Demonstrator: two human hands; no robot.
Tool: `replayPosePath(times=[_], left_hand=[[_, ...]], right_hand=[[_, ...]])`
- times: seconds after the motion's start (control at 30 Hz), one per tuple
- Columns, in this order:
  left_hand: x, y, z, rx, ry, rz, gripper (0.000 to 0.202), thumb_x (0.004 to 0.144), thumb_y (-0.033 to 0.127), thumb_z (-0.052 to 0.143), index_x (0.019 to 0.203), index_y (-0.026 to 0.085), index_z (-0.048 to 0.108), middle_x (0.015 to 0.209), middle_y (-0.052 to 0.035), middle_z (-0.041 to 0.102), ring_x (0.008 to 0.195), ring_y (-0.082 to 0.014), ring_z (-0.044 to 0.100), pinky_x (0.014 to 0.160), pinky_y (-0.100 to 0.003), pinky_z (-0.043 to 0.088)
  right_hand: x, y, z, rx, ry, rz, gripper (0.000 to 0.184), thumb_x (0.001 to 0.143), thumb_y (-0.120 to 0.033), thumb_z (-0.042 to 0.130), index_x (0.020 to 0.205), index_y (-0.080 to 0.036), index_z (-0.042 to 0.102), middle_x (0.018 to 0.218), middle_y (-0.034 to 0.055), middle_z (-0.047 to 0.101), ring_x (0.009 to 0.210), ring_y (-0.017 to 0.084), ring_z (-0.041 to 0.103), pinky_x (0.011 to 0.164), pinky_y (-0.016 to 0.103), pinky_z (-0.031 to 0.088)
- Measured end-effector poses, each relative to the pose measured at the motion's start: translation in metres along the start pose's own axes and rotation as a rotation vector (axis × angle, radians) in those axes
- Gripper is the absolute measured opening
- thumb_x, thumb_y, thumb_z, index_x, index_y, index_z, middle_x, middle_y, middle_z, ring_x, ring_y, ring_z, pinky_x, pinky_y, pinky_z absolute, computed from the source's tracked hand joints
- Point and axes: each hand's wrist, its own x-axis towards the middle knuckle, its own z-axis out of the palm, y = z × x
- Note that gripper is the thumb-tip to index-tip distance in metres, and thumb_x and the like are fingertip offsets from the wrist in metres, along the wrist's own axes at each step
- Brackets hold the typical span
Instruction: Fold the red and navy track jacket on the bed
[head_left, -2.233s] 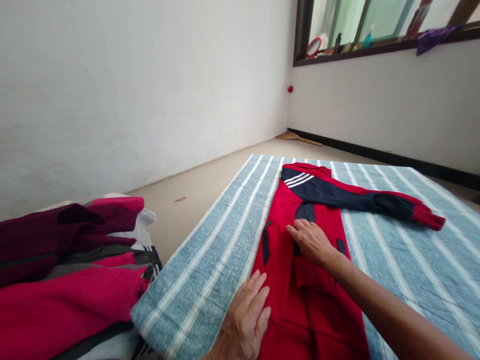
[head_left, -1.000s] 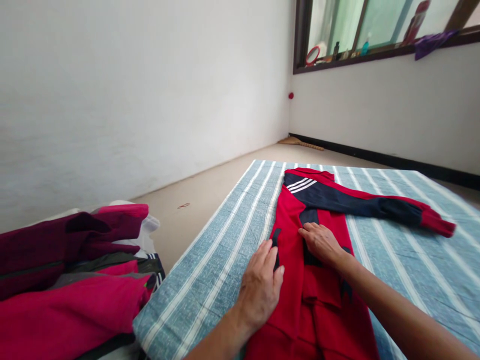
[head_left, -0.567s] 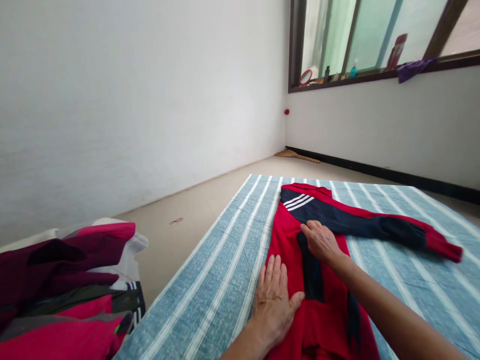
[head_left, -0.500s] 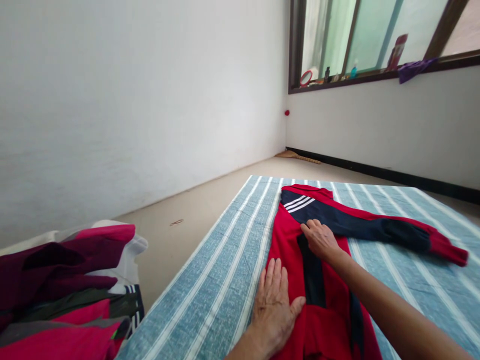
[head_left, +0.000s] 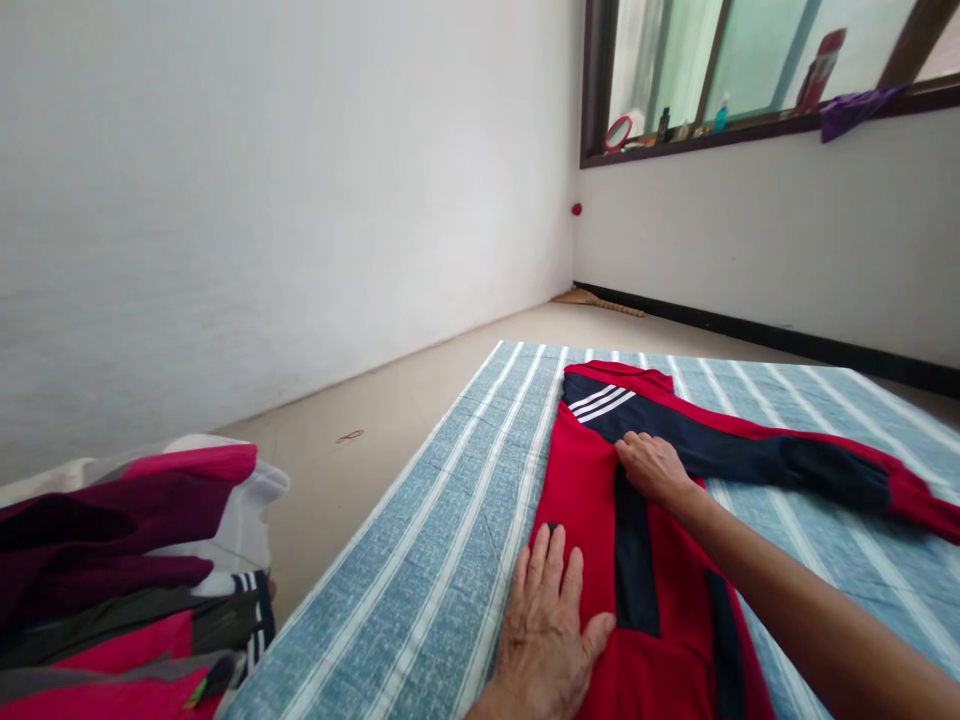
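A red and navy track jacket (head_left: 581, 480) lies folded lengthwise on a blue-and-white striped sheet. White stripes mark its shoulder, and one sleeve (head_left: 757, 455) stretches off to the right. My left hand (head_left: 546, 625) rests flat on the jacket's left edge with fingers extended, lower in the view. Farther up, my right hand (head_left: 652, 467) has its fingers curled down on the fabric below the sleeve, at the top of a dark panel (head_left: 636, 560). The fingertips appear closed on the cloth there.
The striped sheet (head_left: 442, 500) covers a low flat surface. Beside it at left is a pile of clothes (head_left: 112, 560) in maroon, pink and dark green. Pale floor (head_left: 337, 490) runs along the white wall. Bottles and a small mirror (head_left: 619, 133) stand on the windowsill.
The view has shifted slightly, with the window higher and the clothes pile farther left. My right hand and the dark panel under it sit slightly farther right. My left hand stays flat on the jacket.
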Motion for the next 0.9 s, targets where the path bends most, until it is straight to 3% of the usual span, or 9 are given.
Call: replayPosePath(times=[0.1,0.2,0.33,0.43,0.53,0.63,0.77,0.9], left_hand=[[0.001,0.001,-0.003,0.031,0.014,0.059,0.057,0.089,0.046,0.054,0.136,0.015,0.046,0.146,-0.0154,0.038,0.134,-0.0336,0.035,0.101,-0.052,0.044],[0.001,0.001,-0.003,0.029,0.040,0.095,0.056,0.089,0.051,0.052,0.133,0.017,0.049,0.143,-0.0140,0.043,0.131,-0.0331,0.040,0.099,-0.051,0.046],[-0.001,-0.002,-0.003,0.020,0.038,0.129,0.054,0.089,0.054,0.049,0.128,0.018,0.054,0.138,-0.0130,0.050,0.126,-0.0331,0.047,0.096,-0.051,0.049],[0.009,-0.006,-0.013,-0.001,-0.021,0.120,0.045,0.089,0.046,0.053,0.122,0.017,0.058,0.135,-0.0131,0.053,0.124,-0.0316,0.049,0.098,-0.050,0.048],[0.045,-0.009,-0.022,-0.033,-0.024,0.046,0.035,0.089,0.027,0.049,0.121,0.015,0.058,0.137,-0.0134,0.051,0.129,-0.0285,0.045,0.104,-0.050,0.041],[0.105,-0.013,-0.018,-0.080,-0.048,-0.084,0.033,0.090,0.019,0.045,0.119,0.014,0.058,0.135,-0.0129,0.053,0.130,-0.0241,0.043,0.109,-0.043,0.035],[0.175,-0.021,0.012,-0.068,-0.025,-0.208,0.035,0.092,0.017,0.041,0.124,0.010,0.054,0.139,-0.0152,0.048,0.134,-0.0238,0.037,0.110,-0.039,0.033],[0.196,-0.027,0.045,-0.048,-0.004,-0.257,0.039,0.092,0.018,0.042,0.129,0.008,0.050,0.141,-0.0171,0.045,0.133,-0.0262,0.038,0.110,-0.044,0.034]], right_hand=[[-0.006,-0.006,-0.004,0.056,0.068,-0.011,0.022,0.088,-0.005,0.045,0.101,-0.011,0.062,0.098,0.0130,0.063,0.092,0.024,0.059,0.076,0.034,0.044],[-0.013,-0.019,-0.004,0.131,0.140,-0.111,0.029,0.092,-0.010,0.041,0.115,-0.016,0.058,0.120,0.0142,0.057,0.114,0.024,0.050,0.092,0.035,0.037],[-0.019,-0.034,0.011,0.227,0.168,-0.178,0.021,0.095,-0.026,0.045,0.106,-0.019,0.061,0.121,0.0107,0.059,0.118,0.024,0.048,0.098,0.037,0.032],[-0.019,-0.037,0.024,0.279,0.198,-0.153,0.021,0.094,-0.027,0.047,0.106,-0.018,0.061,0.122,0.0114,0.059,0.120,0.025,0.047,0.098,0.040,0.033],[-0.016,-0.038,0.031,0.323,0.235,-0.140,0.021,0.094,-0.024,0.045,0.105,-0.019,0.062,0.121,0.0106,0.059,0.121,0.025,0.046,0.098,0.040,0.032],[-0.015,-0.039,0.033,0.362,0.267,-0.133,0.020,0.094,-0.021,0.044,0.102,-0.019,0.063,0.120,0.0103,0.060,0.120,0.026,0.047,0.098,0.041,0.033],[-0.015,-0.041,0.029,0.410,0.298,-0.145,0.021,0.093,-0.020,0.045,0.106,-0.020,0.063,0.114,0.0091,0.063,0.117,0.026,0.050,0.095,0.040,0.035],[-0.015,-0.031,0.022,0.455,0.306,-0.153,0.021,0.093,-0.017,0.046,0.086,-0.022,0.065,0.099,0.0046,0.066,0.096,0.018,0.059,0.085,0.028,0.040]])
